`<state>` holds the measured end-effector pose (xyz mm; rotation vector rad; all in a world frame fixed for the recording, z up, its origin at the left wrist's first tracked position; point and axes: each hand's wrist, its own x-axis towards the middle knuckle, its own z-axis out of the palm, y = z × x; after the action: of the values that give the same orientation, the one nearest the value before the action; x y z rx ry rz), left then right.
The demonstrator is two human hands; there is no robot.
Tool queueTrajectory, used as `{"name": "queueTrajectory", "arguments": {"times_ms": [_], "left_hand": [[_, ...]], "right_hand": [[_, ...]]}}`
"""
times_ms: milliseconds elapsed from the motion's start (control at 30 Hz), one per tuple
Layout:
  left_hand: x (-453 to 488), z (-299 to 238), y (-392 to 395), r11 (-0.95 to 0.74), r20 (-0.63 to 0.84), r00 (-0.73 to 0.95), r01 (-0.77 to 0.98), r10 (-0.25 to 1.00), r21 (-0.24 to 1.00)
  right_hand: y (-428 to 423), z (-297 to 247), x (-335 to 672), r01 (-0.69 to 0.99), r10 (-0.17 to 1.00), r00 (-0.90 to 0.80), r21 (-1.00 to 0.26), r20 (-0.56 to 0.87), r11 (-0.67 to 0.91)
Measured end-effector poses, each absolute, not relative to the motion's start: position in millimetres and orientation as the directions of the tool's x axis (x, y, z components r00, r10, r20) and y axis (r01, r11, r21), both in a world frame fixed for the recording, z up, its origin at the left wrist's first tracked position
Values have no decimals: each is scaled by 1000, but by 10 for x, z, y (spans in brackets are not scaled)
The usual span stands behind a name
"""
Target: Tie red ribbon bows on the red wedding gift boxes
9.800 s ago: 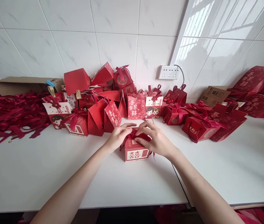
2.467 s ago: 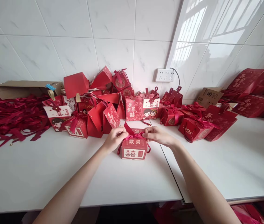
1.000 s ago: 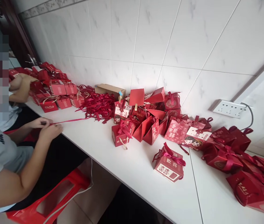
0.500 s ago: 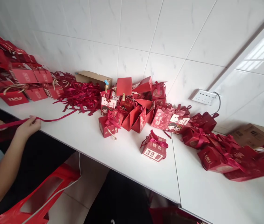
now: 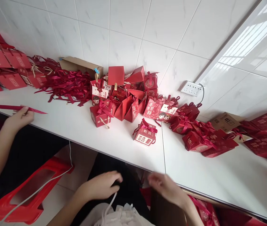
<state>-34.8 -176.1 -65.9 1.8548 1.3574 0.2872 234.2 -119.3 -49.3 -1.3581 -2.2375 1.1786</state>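
Observation:
Over my lap, in front of the table edge, my left hand (image 5: 104, 185) is loosely curled, with a gap between thumb and fingers and nothing seen in it. A white cord (image 5: 110, 204) runs up close to its thumb. My right hand (image 5: 163, 187) is at the table's front edge, its fingers bent and smeared by motion. Nothing shows in it. Past both hands, a small red gift box (image 5: 145, 135) with a ribbon bow and a white label stands on the white table. Another red gift box (image 5: 100, 115) with a bow and a cream tassel stands farther left.
At left, a co-worker's hand (image 5: 20, 118) holds a long red ribbon (image 5: 38, 110). A ribbon pile (image 5: 67, 84), a cardboard box (image 5: 80, 66) and many red gift boxes (image 5: 126, 106) line the wall. A red stool (image 5: 33, 185) stands below the table; a wall socket (image 5: 191, 88) is behind.
Both my hands have come into view from below. The camera view has shifted right and down. The co-worker's ribbon now has a free end beyond the hand.

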Motion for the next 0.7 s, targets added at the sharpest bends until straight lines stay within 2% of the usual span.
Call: {"name": "queueTrajectory", "arguments": {"times_ms": [33, 100, 167, 267, 367, 500, 700], "left_hand": [[-215, -661, -1523, -158, -187, 448, 627, 874, 763], [-38, -571, -1080, -276, 43, 434, 491, 900, 826], [40, -440, -705, -299, 183, 262, 526, 948, 797], [47, -342, -240, -189, 214, 29, 589, 977, 786], [25, -386, 106, -105, 183, -68, 608, 981, 787], [49, -495, 322, -126, 155, -1, 575, 988, 808], [98, -517, 332, -213, 185, 106, 519, 977, 828]], "right_hand": [[-994, -495, 2326, 613, 859, -495, -754, -135, 235], [-631, -450, 2296, 611, 927, -374, -757, -17, 233], [-337, -389, 2254, 601, 971, -222, -772, 86, 206], [-16, -372, 2155, 577, 991, -74, -805, 113, 135], [188, -445, 2028, 548, 992, 4, -830, 125, 102], [312, -557, 1880, 474, 989, 46, -875, 137, 99], [314, -689, 1798, 313, 993, 0, -943, 115, 109]]}}
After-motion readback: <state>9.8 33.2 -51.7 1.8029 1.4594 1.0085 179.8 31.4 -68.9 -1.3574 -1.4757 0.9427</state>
